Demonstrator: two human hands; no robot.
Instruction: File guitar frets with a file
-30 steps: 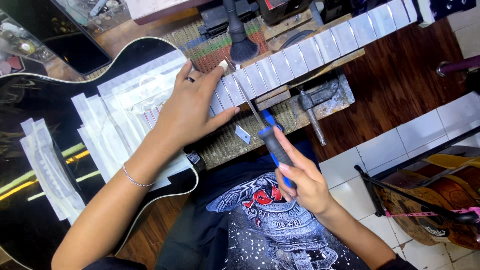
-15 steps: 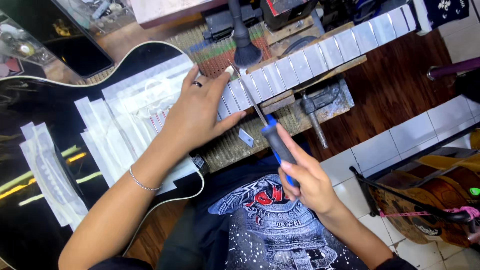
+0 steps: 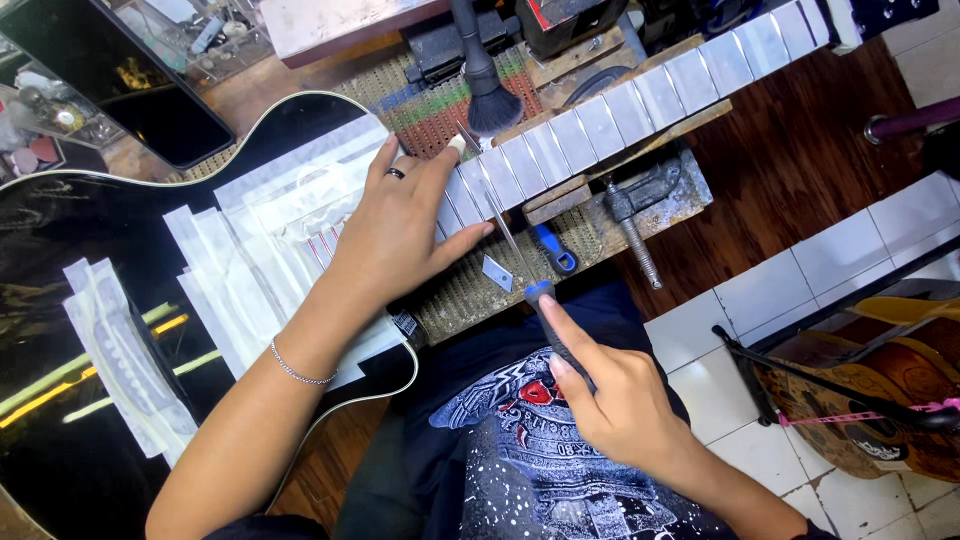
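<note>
A black guitar body (image 3: pixel 60 230) lies on the bench, its neck (image 3: pixel 640 95) running up to the right with silver tape across the fretboard. My left hand (image 3: pixel 400 235) lies flat over the neck where it joins the body, with the index fingertip on the taped frets. My right hand (image 3: pixel 620 400) grips the blue and black handle (image 3: pixel 545 305) of a thin file. The file's narrow blade (image 3: pixel 495 205) reaches up across the taped neck to just beside my left index finger.
White paper sheets (image 3: pixel 270 230) cover the guitar top. A black brush (image 3: pixel 490 100) stands behind the neck on a woven mat. A metal clamp (image 3: pixel 630 215) and a small metal plate (image 3: pixel 497 272) sit under the neck. A dark tablet (image 3: pixel 120 80) lies far left, another guitar (image 3: pixel 880 400) right.
My right hand has drawn the file handle slightly toward me. My left hand stays pressed on the neck. The view has drifted a little.
</note>
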